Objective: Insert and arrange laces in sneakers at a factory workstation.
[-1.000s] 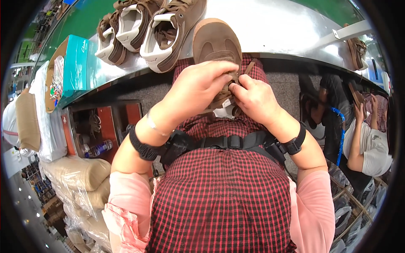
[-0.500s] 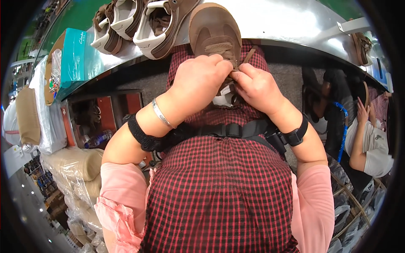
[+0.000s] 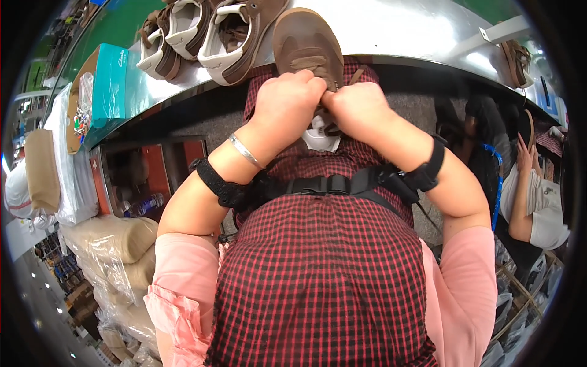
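Observation:
A brown shoe rests toe-away against the bench edge, with its heel end toward my lap. Its brown shoelace crosses the front of the shoe, and a loose lace end sticks out to the right. My left hand is closed over the upper eyelets, fingers curled on the lace. Close beside it, my right hand is also closed, its thumb side near the left fingers. The knuckles hide most of the lace between the hands. Below them shows the shoe's white inside.
Several brown-and-white shoes stand at the left of the metal bench. A teal box with small items is left of them. Another shoe sits at the right. A co-worker's arm is at far right.
My right hand has turned from a fingertip pinch into a fist with its back upward. Both hands have shifted slightly left, and the shoe's toe has tilted a little left.

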`<action>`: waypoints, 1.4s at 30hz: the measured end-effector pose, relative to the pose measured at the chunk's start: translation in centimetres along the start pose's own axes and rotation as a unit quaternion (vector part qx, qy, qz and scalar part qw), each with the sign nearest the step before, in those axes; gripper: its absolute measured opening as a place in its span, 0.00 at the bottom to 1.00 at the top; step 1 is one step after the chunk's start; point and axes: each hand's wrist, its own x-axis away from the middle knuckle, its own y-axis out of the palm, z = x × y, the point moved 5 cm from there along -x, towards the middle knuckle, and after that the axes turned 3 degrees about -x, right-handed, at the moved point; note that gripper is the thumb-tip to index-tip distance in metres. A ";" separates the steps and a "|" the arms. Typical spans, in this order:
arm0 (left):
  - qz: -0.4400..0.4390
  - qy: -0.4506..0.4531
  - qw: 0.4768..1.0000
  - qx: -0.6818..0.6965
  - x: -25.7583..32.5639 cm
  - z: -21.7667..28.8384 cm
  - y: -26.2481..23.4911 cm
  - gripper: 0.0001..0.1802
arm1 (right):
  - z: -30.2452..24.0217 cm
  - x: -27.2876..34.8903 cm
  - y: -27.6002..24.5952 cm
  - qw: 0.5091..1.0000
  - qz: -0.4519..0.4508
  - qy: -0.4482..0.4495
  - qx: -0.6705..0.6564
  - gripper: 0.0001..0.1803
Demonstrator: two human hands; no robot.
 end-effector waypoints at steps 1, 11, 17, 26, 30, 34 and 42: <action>0.004 -0.005 1.000 -0.001 -0.1 0.2 -0.1 0.04 | 0.6 0.8 -0.3 0.997 0.061 -0.020 -0.036 0.05; -0.048 0.135 0.984 -0.108 -0.1 2.4 -0.4 0.05 | 0.2 3.8 0.0 0.934 0.330 -0.120 -0.065 0.06; -0.107 0.152 0.971 -0.151 -0.9 2.3 -0.7 0.04 | 0.4 3.7 0.3 0.926 0.353 -0.108 -0.072 0.07; -0.066 0.171 0.968 -0.172 -1.5 2.5 -0.7 0.03 | 0.6 3.6 0.2 0.927 0.362 -0.081 -0.063 0.06; -0.003 0.156 0.979 -0.134 -1.0 1.8 -0.9 0.04 | -0.2 3.3 -0.5 0.947 0.309 -0.090 -0.004 0.05; 0.015 0.146 0.982 -0.119 -1.1 1.6 -0.7 0.03 | 0.0 3.0 -0.3 0.950 0.285 -0.129 0.001 0.06; -0.025 0.168 0.980 -0.105 -2.0 2.3 -0.3 0.03 | 0.9 3.6 0.3 0.935 0.338 -0.109 -0.009 0.10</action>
